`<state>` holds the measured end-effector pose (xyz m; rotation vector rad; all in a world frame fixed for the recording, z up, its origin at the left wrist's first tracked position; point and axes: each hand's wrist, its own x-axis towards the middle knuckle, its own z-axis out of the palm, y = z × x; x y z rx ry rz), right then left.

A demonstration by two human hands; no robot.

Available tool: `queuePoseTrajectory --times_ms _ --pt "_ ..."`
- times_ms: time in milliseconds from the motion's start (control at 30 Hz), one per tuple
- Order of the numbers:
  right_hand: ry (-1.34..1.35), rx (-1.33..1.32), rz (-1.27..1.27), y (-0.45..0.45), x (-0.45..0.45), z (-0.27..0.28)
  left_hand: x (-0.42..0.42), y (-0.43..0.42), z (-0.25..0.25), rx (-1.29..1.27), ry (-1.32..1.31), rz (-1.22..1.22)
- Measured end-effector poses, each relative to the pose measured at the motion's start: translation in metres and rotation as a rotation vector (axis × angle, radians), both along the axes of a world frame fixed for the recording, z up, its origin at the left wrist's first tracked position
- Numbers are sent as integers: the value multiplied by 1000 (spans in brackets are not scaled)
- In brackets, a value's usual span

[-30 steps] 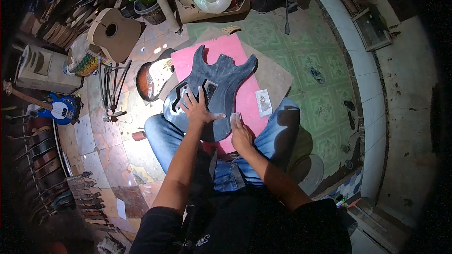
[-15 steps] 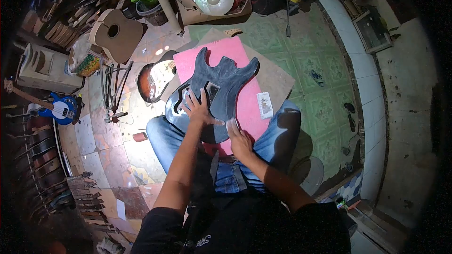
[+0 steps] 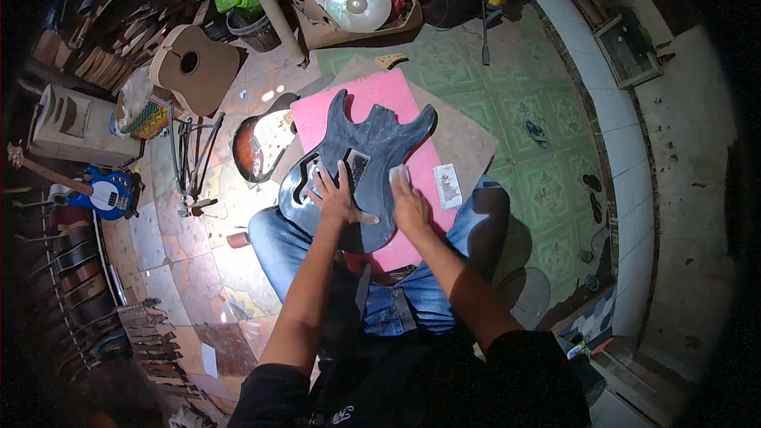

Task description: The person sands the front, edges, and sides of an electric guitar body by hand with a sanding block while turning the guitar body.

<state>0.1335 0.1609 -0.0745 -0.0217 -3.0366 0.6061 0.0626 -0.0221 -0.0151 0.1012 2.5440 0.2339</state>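
Note:
A dark grey electric guitar body [image 3: 372, 131] with two horns and cut-out cavities lies on a pink board [image 3: 317, 107] in front of my lap. My left hand [image 3: 336, 200] rests on its face with fingers spread, near the lower cavities. At the body's right edge, my right hand [image 3: 408, 202] has its fingers pressed together over a small pale pad [image 3: 399, 174], mostly covered by the fingertips. A white label-like card or box [image 3: 448, 185] with dark marks lies on the pink board, right of that hand.
Beside the pink board lies a sunburst guitar body [image 3: 252, 147]. An acoustic guitar body [image 3: 190, 67], a blue bass [image 3: 108, 192] and a metal stand [image 3: 190, 158] are to the left. A cardboard box [image 3: 357, 36] is ahead; a sandal [image 3: 537, 134] lies on green tiles.
My right hand has slid forward along the guitar body's right edge, away from me. My left hand remains spread on the body, with little movement.

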Motion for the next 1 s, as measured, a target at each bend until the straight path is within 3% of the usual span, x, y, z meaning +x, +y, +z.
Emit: queuePoseTrajectory --times_ms 167,367,567,700,767,800,900,967,1000 --pt "-15 89 -168 35 -49 -5 0 2 4 -5 -26 13" --pt "-14 75 62 15 -17 12 -2 2 5 -10 -19 4" --pt "118 172 -124 34 -52 -10 1 1 -2 24 14 5" --pt "100 47 72 19 -19 3 -3 2 2 3 -17 10" --pt "-105 324 114 38 -33 -8 -1 3 -1 0 -30 12" --pt "46 243 40 50 -44 -15 -1 3 -1 -4 -14 3" --pt "66 224 -92 45 -55 2 2 1 -1 12 24 -3" --pt "-129 196 71 30 -36 -5 -1 1 -1 17 -6 6" --pt "-66 181 177 24 -19 -11 -1 2 -1 19 1 5"
